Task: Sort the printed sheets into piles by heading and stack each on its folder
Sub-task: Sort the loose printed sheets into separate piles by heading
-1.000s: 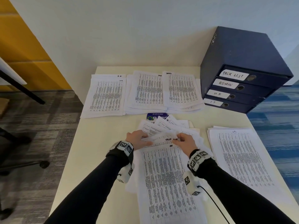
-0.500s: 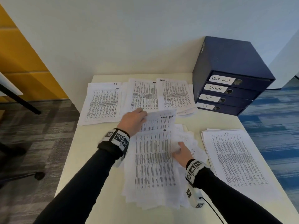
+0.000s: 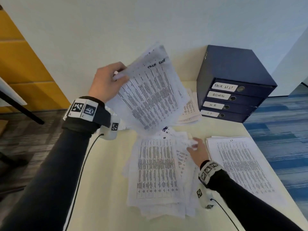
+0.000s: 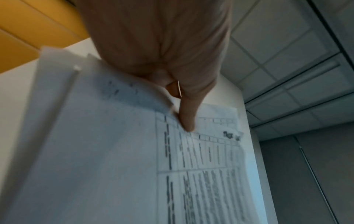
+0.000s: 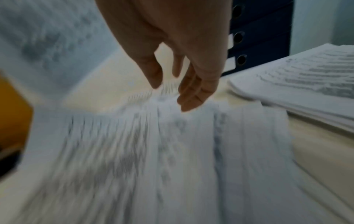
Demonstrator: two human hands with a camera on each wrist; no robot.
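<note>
My left hand (image 3: 115, 75) is raised above the table and pinches the top left edge of several printed sheets headed TASK LIST (image 3: 150, 95); its thumb (image 4: 186, 119) lies on the front page (image 4: 201, 174). The unsorted pile (image 3: 156, 170), top page headed HR, lies loose in the middle of the table. My right hand (image 3: 194, 145) hovers with relaxed fingers (image 5: 191, 100) over the pile's far right corner (image 5: 172, 136), holding nothing. The IT pile (image 3: 240, 165) lies at the right. Another sorted pile (image 3: 190, 107) shows behind the lifted sheets, which hide the rest.
A dark blue drawer box (image 3: 233, 85) labelled TASK LIST, ADMIN, H.R and IT stands at the back right. The cream table (image 3: 106, 180) meets a white wall behind. Grey carpet lies left, blue carpet (image 3: 283, 130) right.
My left hand has lifted the TASK LIST sheets up and away from the unsorted pile. My right hand let go of them and stayed low over the pile.
</note>
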